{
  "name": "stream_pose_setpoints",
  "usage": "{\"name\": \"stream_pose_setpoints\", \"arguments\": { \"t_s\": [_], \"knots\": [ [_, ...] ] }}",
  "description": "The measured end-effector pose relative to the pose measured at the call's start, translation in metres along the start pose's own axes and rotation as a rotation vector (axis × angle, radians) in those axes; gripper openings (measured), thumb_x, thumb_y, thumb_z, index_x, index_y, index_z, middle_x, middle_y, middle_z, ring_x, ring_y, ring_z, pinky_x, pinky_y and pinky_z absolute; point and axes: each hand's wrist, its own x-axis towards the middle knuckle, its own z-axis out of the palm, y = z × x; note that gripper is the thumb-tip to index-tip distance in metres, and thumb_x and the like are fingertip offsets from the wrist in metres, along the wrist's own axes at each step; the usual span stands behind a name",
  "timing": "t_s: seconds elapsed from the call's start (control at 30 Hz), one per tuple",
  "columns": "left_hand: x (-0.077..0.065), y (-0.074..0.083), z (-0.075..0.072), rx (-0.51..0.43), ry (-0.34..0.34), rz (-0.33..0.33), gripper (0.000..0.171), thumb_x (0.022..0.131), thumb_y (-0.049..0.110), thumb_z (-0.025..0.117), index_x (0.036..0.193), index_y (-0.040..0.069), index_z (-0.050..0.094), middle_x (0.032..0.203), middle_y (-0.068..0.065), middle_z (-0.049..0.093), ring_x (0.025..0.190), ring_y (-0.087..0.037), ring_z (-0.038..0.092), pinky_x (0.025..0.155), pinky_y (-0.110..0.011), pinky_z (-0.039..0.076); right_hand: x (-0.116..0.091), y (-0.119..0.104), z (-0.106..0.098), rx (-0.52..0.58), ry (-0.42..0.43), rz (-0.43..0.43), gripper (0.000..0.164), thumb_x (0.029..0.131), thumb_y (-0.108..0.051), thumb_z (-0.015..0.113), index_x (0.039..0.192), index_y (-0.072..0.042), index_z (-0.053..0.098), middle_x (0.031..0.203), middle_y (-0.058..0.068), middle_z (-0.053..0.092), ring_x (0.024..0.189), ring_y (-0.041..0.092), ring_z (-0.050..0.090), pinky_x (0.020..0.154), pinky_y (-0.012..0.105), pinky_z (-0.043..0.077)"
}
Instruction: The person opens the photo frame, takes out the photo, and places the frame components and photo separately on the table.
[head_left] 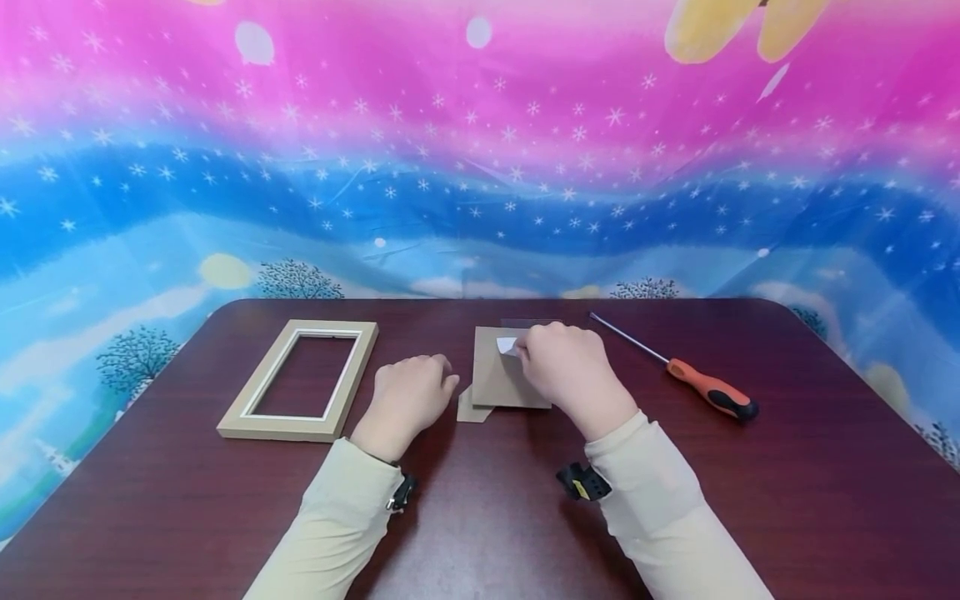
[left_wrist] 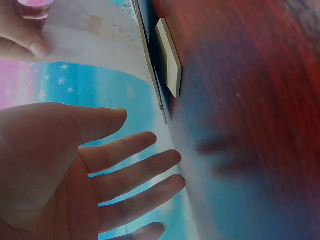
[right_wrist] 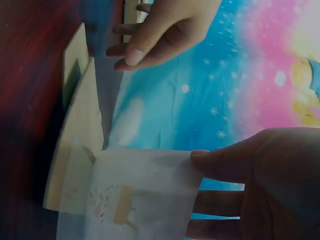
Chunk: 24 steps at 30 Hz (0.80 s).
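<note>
Between thumb and fingers, my right hand [head_left: 567,362] pinches a thin white printed sheet [right_wrist: 160,185] by its edge. In the right wrist view the sheet bends upward over a tan backing board [right_wrist: 80,135], and a small printed picture shows through it. My palm hides much of the board in the head view. A cardboard stand flap [head_left: 473,408] pokes out beneath the board's near left corner. My left hand [head_left: 408,396] hovers left of the board, fingers spread and holding nothing, as the left wrist view shows.
A beige picture frame [head_left: 296,429] with a white inner lip lies at the left. At the right lies an orange and black screwdriver [head_left: 705,387], tip pointing away. The edge of a clear pane [head_left: 531,322] shows behind the board. A patterned cloth [head_left: 465,208] hangs behind the table.
</note>
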Motion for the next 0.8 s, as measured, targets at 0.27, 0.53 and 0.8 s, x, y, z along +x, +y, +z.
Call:
{"name": "stream_pose_setpoints", "arguments": {
  "t_s": [0.27, 0.53, 0.8],
  "knots": [
    [0.0, -0.001, -0.001, 0.006, 0.008, 0.003, 0.028, 0.099, 0.035, 0.059, 0.115, 0.016, 0.072, 0.107, -0.005, 0.072, 0.097, -0.031, 0.068, 0.076, -0.049, 0.052, 0.0, -0.013, 0.012, -0.025, -0.05, -0.03, 0.027, 0.098, -0.021, 0.06, 0.075, -0.014, 0.073, 0.065, 0.003, 0.061, 0.059, 0.021, 0.058, 0.054, 0.044, 0.051],
    [0.0, 0.003, 0.0, 0.001, 0.008, 0.016, 0.028, 0.099, 0.035, 0.06, 0.115, 0.016, 0.072, 0.107, -0.005, 0.072, 0.096, -0.031, 0.068, 0.074, -0.049, 0.052, -0.005, -0.018, 0.023, -0.021, -0.097, -0.069, 0.021, 0.09, -0.014, 0.068, 0.069, -0.013, 0.069, 0.063, 0.004, 0.061, 0.057, 0.024, 0.059, 0.056, 0.046, 0.052],
    [0.0, 0.002, 0.0, 0.005, 0.002, 0.015, 0.027, 0.098, 0.035, 0.06, 0.114, 0.015, 0.072, 0.105, -0.005, 0.072, 0.094, -0.03, 0.068, 0.072, -0.049, 0.052, -0.003, -0.017, 0.022, -0.005, -0.178, -0.037, 0.018, 0.088, -0.031, 0.076, 0.082, -0.014, 0.073, 0.065, 0.001, 0.06, 0.064, 0.022, 0.061, 0.061, 0.045, 0.052]
  ]
}}
